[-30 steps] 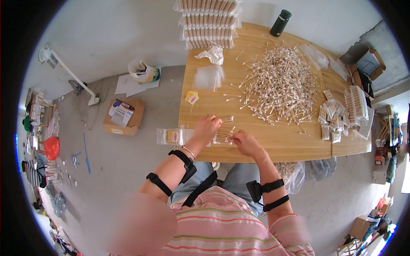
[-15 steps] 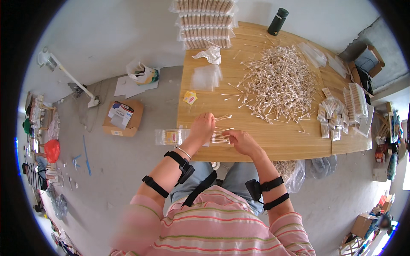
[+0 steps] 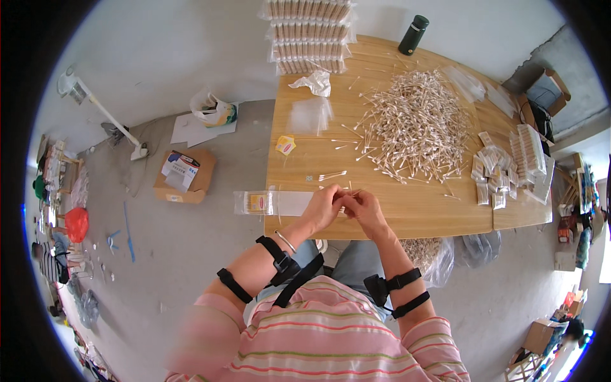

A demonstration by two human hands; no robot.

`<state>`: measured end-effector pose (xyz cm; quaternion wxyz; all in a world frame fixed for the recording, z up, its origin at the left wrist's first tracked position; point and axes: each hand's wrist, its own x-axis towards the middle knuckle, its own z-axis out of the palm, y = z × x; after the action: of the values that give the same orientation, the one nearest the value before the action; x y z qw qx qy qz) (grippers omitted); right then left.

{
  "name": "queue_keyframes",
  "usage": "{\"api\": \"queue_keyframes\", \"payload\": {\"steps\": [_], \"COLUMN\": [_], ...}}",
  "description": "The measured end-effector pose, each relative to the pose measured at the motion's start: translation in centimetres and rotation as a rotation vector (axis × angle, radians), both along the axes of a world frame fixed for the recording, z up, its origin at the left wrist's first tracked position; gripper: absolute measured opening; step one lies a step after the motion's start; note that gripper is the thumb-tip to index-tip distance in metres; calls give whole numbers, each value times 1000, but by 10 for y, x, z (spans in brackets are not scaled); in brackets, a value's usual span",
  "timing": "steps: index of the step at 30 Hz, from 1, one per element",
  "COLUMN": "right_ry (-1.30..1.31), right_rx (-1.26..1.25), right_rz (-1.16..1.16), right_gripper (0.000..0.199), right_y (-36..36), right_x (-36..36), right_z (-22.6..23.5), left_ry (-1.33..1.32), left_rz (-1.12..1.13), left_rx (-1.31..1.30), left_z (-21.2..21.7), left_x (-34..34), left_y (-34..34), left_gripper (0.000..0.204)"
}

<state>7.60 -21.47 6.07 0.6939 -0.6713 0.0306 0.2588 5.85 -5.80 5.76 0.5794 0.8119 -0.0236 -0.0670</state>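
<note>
My left hand (image 3: 323, 207) and my right hand (image 3: 365, 208) meet at the table's near edge, fingers closed around a small bunch of cotton swabs (image 3: 342, 210). Only a few white tips of that bunch show; the fingers hide the rest. Just beyond my hands, a few loose cotton swabs (image 3: 332, 175) lie on the wood. Left of my left hand is a flat white sheet (image 3: 296, 204). Beside the sheet, a clear packet of swabs with a yellow label (image 3: 257, 203) reaches past the table's left edge.
A large heap of cotton swabs (image 3: 420, 124) covers the table's middle right. Clear bags (image 3: 310, 116) and yellow labels (image 3: 285, 145) lie at the left. Stacked swab packs (image 3: 309, 38) stand at the back, near a dark green flask (image 3: 414, 35). Small filled packets (image 3: 493, 169) sit far right.
My hands have come together, and the row of swabs between them is now mostly hidden by my fingers. My left hand has shifted right and nearer, uncovering the white sheet and loose swabs.
</note>
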Motion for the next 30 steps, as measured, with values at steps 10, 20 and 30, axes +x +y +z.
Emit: {"api": "queue_keyframes", "payload": {"steps": [10,20,30], "right_ry": [27,-359,-536], "right_rx": [-260,-1304,-842], "right_rz": [-360,-279,17], "right_gripper": [18,29,11], "right_y": [-144,-228,-82], "right_x": [-57,-90,-11], "right_z": [8,-13,10], "left_ry": [-41,-268,-343], "left_rz": [42,-9,2], "left_rx": [143,496,407], "left_z": [-4,-25,-38], "left_x": [16,36,6], "left_y": [13,41,45], "left_gripper": [25,28,13]}}
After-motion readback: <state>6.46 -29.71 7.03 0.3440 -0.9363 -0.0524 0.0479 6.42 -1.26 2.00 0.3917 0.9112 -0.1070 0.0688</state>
